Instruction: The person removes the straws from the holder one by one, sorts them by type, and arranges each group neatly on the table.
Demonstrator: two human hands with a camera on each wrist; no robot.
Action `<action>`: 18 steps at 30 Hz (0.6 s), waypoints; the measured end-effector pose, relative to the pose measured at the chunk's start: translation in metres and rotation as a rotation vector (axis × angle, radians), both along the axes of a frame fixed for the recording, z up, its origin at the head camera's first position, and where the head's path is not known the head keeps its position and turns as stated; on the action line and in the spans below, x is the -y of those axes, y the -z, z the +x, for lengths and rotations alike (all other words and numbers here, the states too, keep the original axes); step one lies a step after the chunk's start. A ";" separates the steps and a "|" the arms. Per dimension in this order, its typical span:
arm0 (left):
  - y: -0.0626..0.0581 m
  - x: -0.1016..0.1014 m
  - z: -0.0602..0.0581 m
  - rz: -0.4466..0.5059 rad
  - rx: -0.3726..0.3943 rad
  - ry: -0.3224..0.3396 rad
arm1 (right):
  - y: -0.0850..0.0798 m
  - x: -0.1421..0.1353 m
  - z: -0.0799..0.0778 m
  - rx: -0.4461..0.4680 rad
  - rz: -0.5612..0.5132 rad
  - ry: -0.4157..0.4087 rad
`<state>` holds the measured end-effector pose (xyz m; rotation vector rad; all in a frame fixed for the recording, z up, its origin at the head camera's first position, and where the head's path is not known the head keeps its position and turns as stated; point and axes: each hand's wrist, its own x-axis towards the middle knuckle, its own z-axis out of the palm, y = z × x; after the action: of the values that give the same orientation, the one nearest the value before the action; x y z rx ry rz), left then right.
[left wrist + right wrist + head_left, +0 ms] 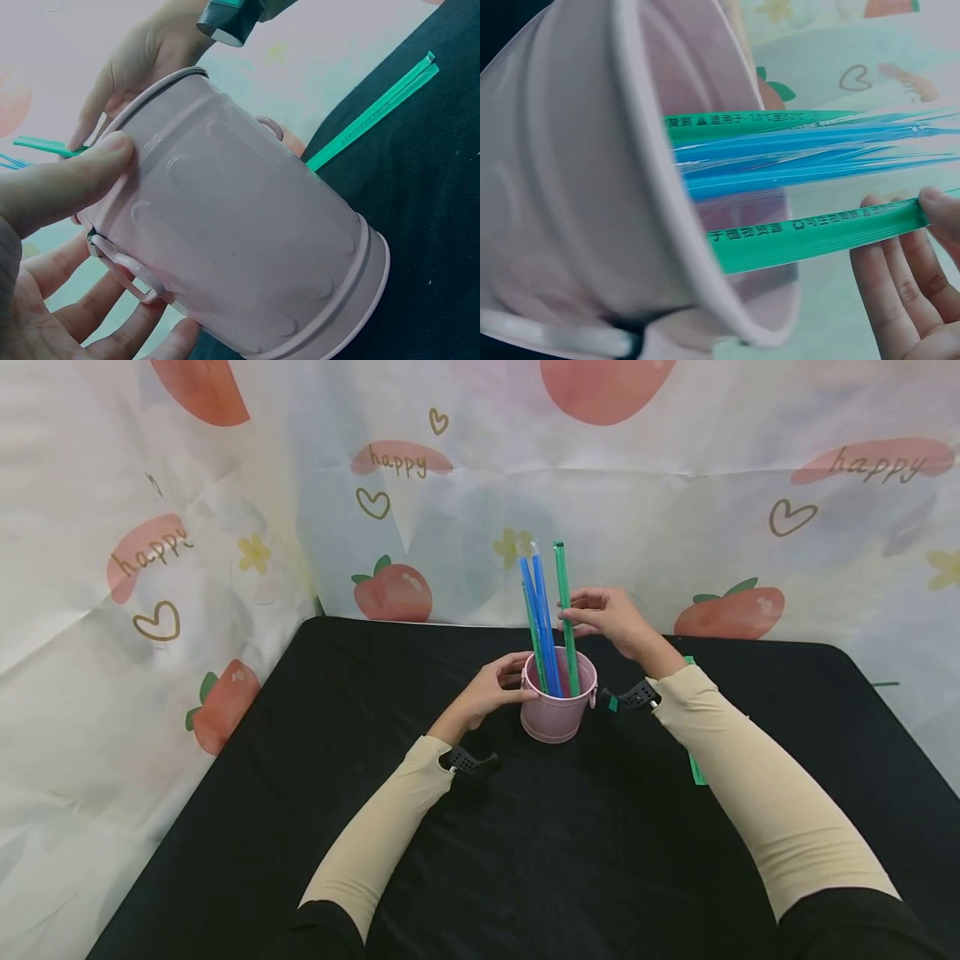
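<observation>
A small pink bucket [551, 724] stands upright on the black cloth with straws leaning in it. My left hand [486, 692] holds its left side, the thumb [97, 169] at the rim and the fingers spread by a side handle [127, 266]. With thumb and fingertips, my right hand [613, 617] pinches a printed green wrapped straw [825, 238], whose lower end is inside the bucket. Two blue straws [780, 165] in clear wrappers and another green straw [742, 124] lean beside it. The straws' bottom ends are hidden by the bucket wall.
More green straws [375, 112] lie on the black table cloth [525, 860] right of the bucket, partly covered by my right forearm in the head view. A printed fabric backdrop [480, 543] rises behind the table's far edge and along the left.
</observation>
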<state>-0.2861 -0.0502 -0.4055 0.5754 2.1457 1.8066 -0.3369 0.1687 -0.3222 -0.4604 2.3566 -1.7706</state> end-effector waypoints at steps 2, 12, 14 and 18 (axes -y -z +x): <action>0.000 0.000 0.000 0.000 0.001 -0.002 | -0.002 0.000 0.000 -0.016 -0.022 0.006; -0.003 -0.001 0.001 -0.007 -0.004 -0.015 | -0.022 -0.001 0.003 -0.078 -0.063 0.014; -0.002 -0.001 0.001 -0.010 -0.005 -0.015 | -0.027 -0.001 0.005 -0.086 -0.074 0.009; 0.000 -0.001 0.001 -0.014 -0.004 -0.016 | -0.036 -0.002 0.007 -0.099 -0.101 -0.003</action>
<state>-0.2848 -0.0490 -0.4051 0.5600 2.1698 1.7993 -0.3304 0.1707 -0.2860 -0.5783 2.3367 -1.9149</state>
